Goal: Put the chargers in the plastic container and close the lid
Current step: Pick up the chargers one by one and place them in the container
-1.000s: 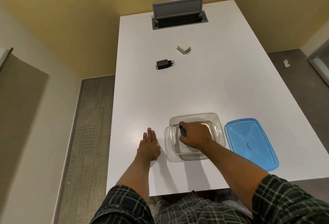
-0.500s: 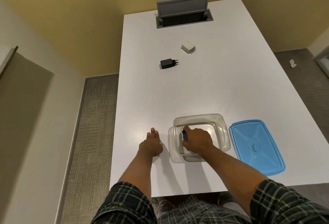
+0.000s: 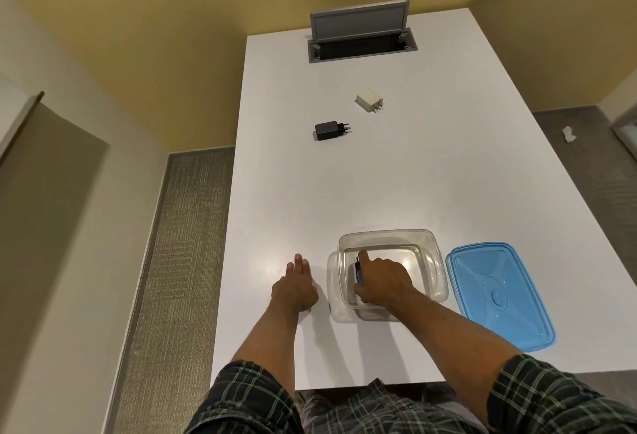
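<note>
Surface [image 3: 431, 175]: open middle between container [image 3: 432, 251] and black charger [image 3: 326, 130], white charger [image 3: 368, 100]. Obstacles: blue lid [image 3: 499, 295] just right of container; raised hatch [image 3: 360, 21] at far edge.

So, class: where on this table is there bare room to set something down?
Bare: the wide stretch between the black charger and the clear container, and the right side beyond the white charger. Crowded: the near edge, with both hands, container and blue lid.

Left hand [image 3: 294, 290] flat, palm down, fingers together. Right hand [image 3: 382, 282] curled, gripping, forefinger extended.

Clear container [image 3: 427, 251] open, blue lid [image 3: 499, 295] beside, two chargers [image 3: 326, 130] apart
</note>
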`<state>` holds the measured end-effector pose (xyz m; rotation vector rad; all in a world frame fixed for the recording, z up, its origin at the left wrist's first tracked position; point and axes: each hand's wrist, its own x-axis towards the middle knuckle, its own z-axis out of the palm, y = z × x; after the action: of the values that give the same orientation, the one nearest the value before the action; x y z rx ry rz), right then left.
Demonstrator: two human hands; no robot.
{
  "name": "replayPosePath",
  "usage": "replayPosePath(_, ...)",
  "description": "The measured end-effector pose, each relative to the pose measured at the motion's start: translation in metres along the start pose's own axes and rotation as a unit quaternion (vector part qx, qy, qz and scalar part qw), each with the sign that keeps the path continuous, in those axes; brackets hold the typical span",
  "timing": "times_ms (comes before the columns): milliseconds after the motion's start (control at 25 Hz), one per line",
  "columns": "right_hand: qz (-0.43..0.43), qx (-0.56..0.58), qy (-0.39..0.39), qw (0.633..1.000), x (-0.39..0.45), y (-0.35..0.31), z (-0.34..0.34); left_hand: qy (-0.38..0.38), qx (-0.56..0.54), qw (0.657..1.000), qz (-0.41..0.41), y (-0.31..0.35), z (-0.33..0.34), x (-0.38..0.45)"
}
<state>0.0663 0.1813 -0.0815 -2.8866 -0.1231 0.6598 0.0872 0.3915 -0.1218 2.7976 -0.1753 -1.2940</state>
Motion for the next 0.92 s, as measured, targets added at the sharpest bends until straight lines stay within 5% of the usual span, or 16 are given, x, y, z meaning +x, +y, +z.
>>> replayPosePath(160,-0.035,-0.045,0.071,0.996,0.000,0.004,-0.006,0.016,0.013,1.000,-0.007,0.004,-0.001,-0.009)
replayPosePath(360,-0.123,-0.067,0.240,0.960,0.007,0.007,-0.019,0.146,0.059,0.987,-0.018,0.010,-0.012,-0.027)
replayPosePath(520,-0.103,-0.050,0.312,0.943,0.024,0.004,-0.042,0.181,0.105,0.978,0.014,0.012,-0.036,-0.028)
replayPosePath(760,-0.022,0.007,0.327,0.945,0.045,0.002,-0.080,0.285,0.070,0.953,0.072,0.008,-0.046,-0.014)
replayPosePath(920,0.013,0.025,0.246,0.969,0.084,0.002,-0.094,0.344,0.007,0.936,0.074,-0.002,-0.044,0.020)
